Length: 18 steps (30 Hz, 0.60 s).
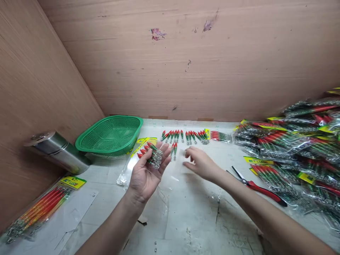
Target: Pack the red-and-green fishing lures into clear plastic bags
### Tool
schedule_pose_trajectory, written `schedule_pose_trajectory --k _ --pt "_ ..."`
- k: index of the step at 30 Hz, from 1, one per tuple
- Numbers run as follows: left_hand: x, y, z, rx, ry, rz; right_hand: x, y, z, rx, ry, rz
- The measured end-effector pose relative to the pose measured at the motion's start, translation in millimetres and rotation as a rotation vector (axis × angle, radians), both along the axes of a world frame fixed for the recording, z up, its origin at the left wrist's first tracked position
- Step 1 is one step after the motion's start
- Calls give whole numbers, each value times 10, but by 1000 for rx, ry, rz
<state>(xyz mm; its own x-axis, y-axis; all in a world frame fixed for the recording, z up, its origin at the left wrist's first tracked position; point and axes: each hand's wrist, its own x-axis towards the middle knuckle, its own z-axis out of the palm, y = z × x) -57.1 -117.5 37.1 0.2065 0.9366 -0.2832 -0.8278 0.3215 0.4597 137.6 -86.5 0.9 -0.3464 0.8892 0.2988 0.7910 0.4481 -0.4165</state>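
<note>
My left hand [146, 171] is turned palm up and closed around a bunch of red-and-green fishing lures [154, 156] with silvery hooks. To its right, my right hand [198, 163] hovers with thumb and curved fingers apart, and nothing shows between them. Two loose lures [174, 150] lie on the table between the hands. Behind them runs a row of similar lures [176, 135], red tips pointing away from me. Part of the table under my left hand is covered by clear plastic bags [130, 168] with yellow headers.
A green basket [110, 136] and a steel flask [60, 152] stand at left, with a packet of orange lures [44, 209] nearer me. Red-handled pliers [261, 189] lie beside a heap of packed lures [287, 145] at right. A wooden panel [186, 71] rises behind.
</note>
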Motion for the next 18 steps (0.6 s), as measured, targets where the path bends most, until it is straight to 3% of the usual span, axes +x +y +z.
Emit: schedule_pose_trajectory --k 3,6,18 --pt "-8 12 -26 -4 -10 5 -263 206 -314 -32 -75 20" --pt "41 -4 -85 -11 5 -10 -398 273 -448 -22 -110 2" --pt "163 -64 -232 -86 38 -109 298 -269 -371 22 -23 98"
